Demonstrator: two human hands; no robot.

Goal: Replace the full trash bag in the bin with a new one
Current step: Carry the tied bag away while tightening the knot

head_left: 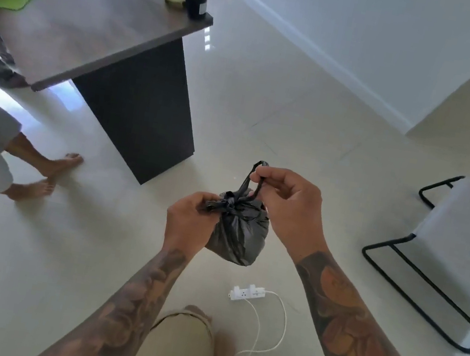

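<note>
Tattooed forearms reach out from the bottom of the view toward a small dark trash bag (237, 235), which hangs in the air above the pale floor (59, 241), gathered at its neck. The left hand (188, 223) pinches one twisted tail of plastic right at the knot, and the right hand (282, 205), just above and to the right of that pinch, holds the other tail (254, 178) looped up between thumb and fingers. Tying off the full bag seems to be the step in hand; the knot looks formed but perhaps not cinched. Next, I judge, both tails need pulling apart to tighten it, then the bag set aside and a fresh liner fetched. No bin or new bag shows.

Below the grip lies a white power strip (246, 293) with its cable. Well to the left stand another person's bare feet (49, 173) beside a counter (97, 28); off to the right sits a chair (449, 253).
</note>
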